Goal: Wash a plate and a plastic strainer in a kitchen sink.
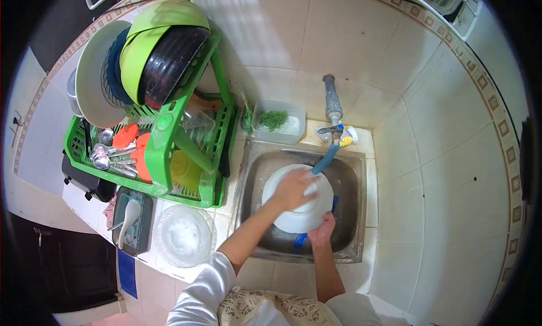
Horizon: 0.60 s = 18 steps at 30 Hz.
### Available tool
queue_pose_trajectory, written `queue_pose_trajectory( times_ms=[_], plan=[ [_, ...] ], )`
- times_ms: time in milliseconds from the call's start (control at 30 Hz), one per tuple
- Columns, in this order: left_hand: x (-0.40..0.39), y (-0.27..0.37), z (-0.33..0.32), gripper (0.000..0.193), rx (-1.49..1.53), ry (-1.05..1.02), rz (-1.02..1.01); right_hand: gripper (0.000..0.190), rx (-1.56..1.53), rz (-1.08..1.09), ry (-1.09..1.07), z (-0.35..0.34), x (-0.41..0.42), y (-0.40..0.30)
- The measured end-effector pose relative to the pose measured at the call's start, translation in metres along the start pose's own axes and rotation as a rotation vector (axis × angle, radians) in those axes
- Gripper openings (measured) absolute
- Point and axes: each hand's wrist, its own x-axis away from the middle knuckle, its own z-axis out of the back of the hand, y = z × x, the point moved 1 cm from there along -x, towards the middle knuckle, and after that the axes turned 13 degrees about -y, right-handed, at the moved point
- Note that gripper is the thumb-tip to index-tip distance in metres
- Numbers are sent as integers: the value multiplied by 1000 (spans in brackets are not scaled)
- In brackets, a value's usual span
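A white plate or shallow bowl (283,218), apparently with its underside up, is held over the stainless steel sink (355,245). My right hand (322,229) grips its rim at the lower right. Across its upper face lies my left hand (296,189), fingers spread and slightly blurred. The blue hose (326,160) on the tap (333,129) ends right at the plate's far edge. Beneath the plate, parts of something blue (300,240) show in the basin; the rest is hidden.
Left of the sink stands a green dish rack (165,156) loaded with bowls and cutlery. A soapy clear glass dish (185,236) and a grey tub (146,224) with a white rice paddle (130,218) sit nearby. Behind the sink is a plastic container (292,127) with a green scouring pad (274,120).
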Motion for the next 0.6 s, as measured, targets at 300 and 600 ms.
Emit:
queue_pose_trajectory(
  times_ms=[300, 600],
  plan=[
    [60, 41, -85, 61, 191, 626, 445, 57, -105, 165, -45, 0, 0, 3],
    [70, -37, -26, 54, 1900, 548, 445, 46, 9, -53, -40, 11, -14, 9]
  ],
)
